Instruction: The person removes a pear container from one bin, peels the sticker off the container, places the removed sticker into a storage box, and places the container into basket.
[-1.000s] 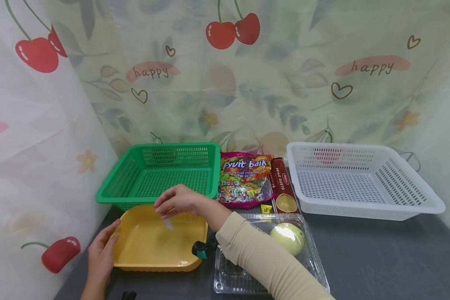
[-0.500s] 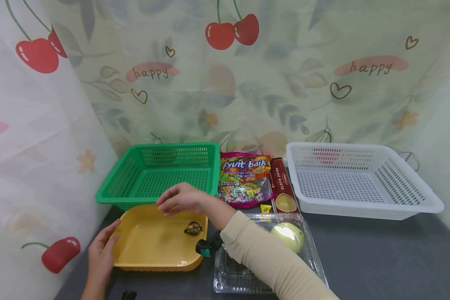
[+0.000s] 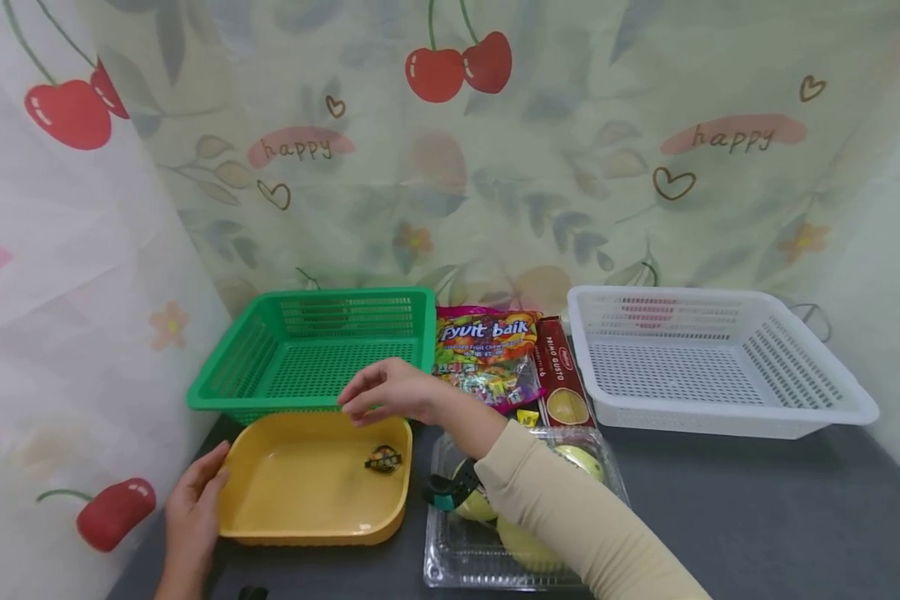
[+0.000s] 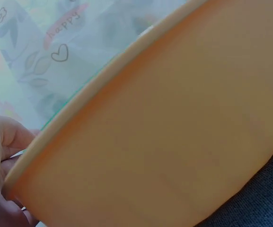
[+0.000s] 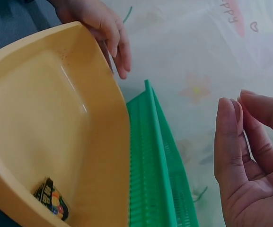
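Note:
A yellow tray point(image 3: 300, 492) sits at the left front of the table. My left hand point(image 3: 195, 500) touches its left side from outside, with fingers extended, as the right wrist view shows. Inside the tray, near its right wall, lies a small dark label-like piece point(image 3: 384, 459) printed with colourful fruit and pale characters. Above the tray's back right corner hovers my right hand point(image 3: 393, 390), its fingers loosely bent. In the right wrist view, that hand point(image 5: 250, 161) has thumb and fingertips close together, with nothing seen between them.
Behind the tray stands a green basket point(image 3: 217, 367). A candy bag point(image 3: 487, 350), a red biscuit box point(image 3: 562, 375) and a small yellow packet point(image 3: 527, 417) lie right of it. A white basket point(image 3: 735, 412) stands farther right. My right forearm crosses a clear container point(image 3: 450, 558) with pale green round fruits.
A small pale thing below my right hand is gone from there, and the dark label-like piece now lies in the tray. My right hand has moved slightly right and up; my left stays at the tray.

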Demonstrator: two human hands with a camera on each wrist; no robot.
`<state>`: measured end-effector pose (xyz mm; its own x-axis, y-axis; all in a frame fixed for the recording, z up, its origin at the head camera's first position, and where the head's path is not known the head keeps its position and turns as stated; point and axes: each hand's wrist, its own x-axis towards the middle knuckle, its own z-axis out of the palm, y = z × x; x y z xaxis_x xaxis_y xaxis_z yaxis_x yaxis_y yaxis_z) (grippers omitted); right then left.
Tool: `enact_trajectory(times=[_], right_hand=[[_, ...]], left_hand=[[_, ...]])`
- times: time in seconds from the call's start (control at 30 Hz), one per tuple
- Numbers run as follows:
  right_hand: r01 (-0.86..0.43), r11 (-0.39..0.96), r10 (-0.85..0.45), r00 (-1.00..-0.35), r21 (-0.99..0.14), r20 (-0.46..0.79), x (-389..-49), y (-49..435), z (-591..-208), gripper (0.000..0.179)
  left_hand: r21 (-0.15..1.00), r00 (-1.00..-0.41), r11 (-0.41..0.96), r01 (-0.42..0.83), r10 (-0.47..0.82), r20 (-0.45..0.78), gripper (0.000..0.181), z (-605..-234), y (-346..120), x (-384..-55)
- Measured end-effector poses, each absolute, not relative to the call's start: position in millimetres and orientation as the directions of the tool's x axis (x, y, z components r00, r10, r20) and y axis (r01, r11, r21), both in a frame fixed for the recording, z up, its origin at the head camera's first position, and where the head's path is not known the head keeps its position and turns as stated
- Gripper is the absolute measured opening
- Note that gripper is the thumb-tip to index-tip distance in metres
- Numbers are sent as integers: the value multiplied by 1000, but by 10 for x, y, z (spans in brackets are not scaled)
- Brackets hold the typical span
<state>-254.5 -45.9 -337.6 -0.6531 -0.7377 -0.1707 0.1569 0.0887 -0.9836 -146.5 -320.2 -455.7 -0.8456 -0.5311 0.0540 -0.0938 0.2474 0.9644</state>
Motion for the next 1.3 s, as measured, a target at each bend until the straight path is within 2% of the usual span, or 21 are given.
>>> enact_trajectory(times=[0.27, 0.43, 0.6, 0.87, 1.1, 1.3], right_hand=[[111, 97, -712, -686, -989, -146, -2594, -224, -3334, 23], [102, 99, -691, -709, -990, -142, -2604, -87, -3338, 22], [109, 57, -676, -727, -992, -118, -2595, 40, -3279, 17], [83, 63, -662, -742, -995, -104, -2545, 236, -3156, 14], [-20, 102, -642, -765, -995, -51, -2407, 537, -3145, 16], [-29, 89, -624, -781, -996, -33, -2258, 893, -3176, 22]], left_hand=[[958, -831, 281, -56, -546, 111, 44, -4731, -3369, -1546], [975, -827, 220, -44, -555, 88, 42, -4458, -3174, -1459], [967, -820, 248, -55, -564, 98, 40, -4200, -2982, -1375], [957, -827, 288, -24, -544, 143, 40, -4092, -2863, -1304], [954, -859, 293, 63, -470, 201, 42, -4057, -2770, -1253], [927, -874, 350, 135, -398, 278, 41, -4020, -2658, -1180]])
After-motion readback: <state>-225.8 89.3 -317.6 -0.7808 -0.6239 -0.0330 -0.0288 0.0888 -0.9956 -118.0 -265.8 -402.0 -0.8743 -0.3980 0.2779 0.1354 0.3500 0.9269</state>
